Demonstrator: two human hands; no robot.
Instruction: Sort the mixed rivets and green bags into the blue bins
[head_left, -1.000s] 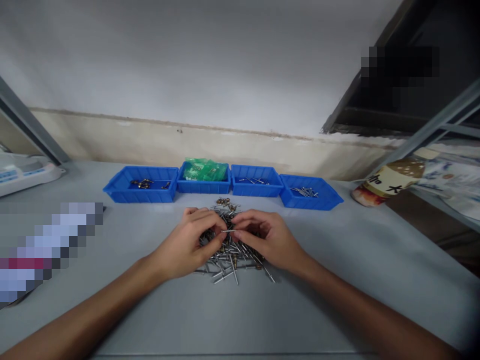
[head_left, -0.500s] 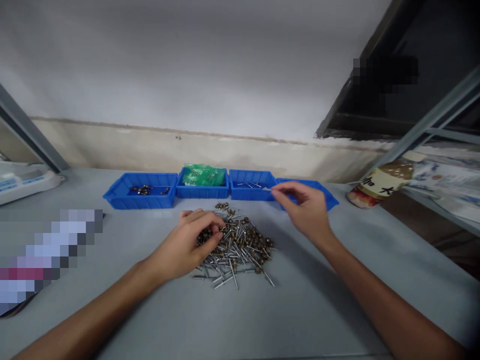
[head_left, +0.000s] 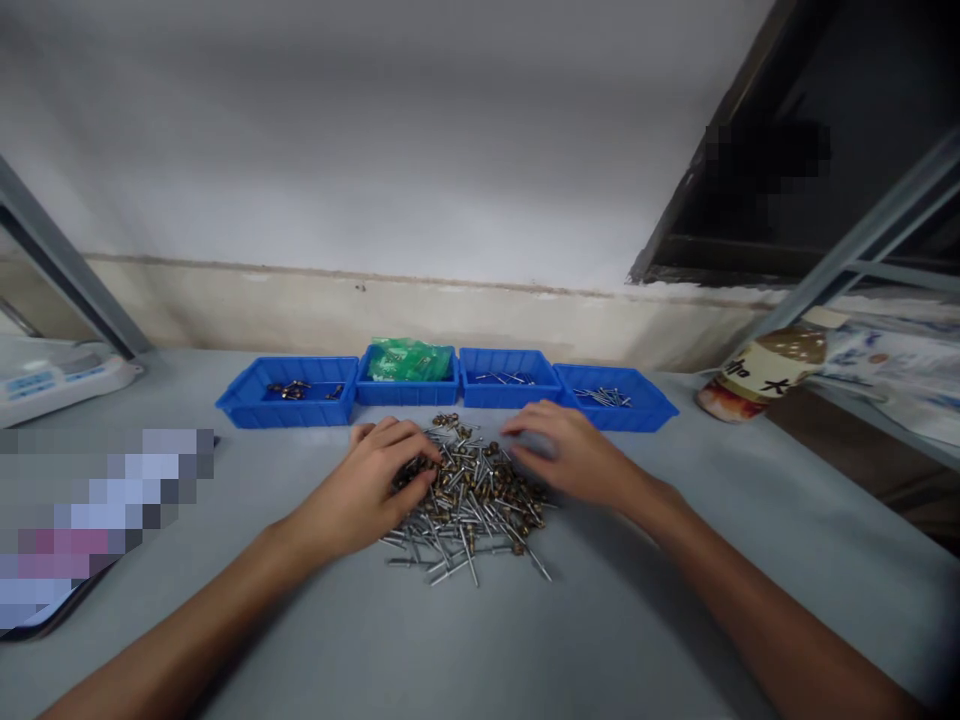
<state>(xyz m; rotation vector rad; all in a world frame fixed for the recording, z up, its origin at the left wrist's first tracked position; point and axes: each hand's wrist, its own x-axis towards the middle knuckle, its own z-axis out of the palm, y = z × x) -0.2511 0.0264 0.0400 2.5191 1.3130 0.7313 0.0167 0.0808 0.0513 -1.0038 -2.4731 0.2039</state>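
Observation:
A heap of thin silver metal pins and brownish, brass-coloured pieces (head_left: 476, 505) lies on the grey table. My left hand (head_left: 386, 480) rests at the heap's left edge, its fingers curved and the thumb apart from them; I see nothing held there. Over the heap's upper right side, my right hand (head_left: 574, 455) is slightly blurred, thumb and fingers apart, with no piece visible between them. Behind stand blue bins. The far-right bin (head_left: 637, 415) and the one beside it (head_left: 502, 393) contain silver pins. Small brass-coloured pieces lie in the far-left bin (head_left: 289, 412).
A green plastic bag (head_left: 411, 360) fills another blue bin (head_left: 407, 393). To the right stands a labelled bottle (head_left: 772, 365) beside a metal frame. A pixelated flat object (head_left: 112, 520) lies at left, near a white device (head_left: 67, 380). The wall rises behind the bins.
My right hand has moved down and left from the right-hand bins to the heap; the thin silver pin in its fingertips is no longer seen there. My left hand stays at the heap.

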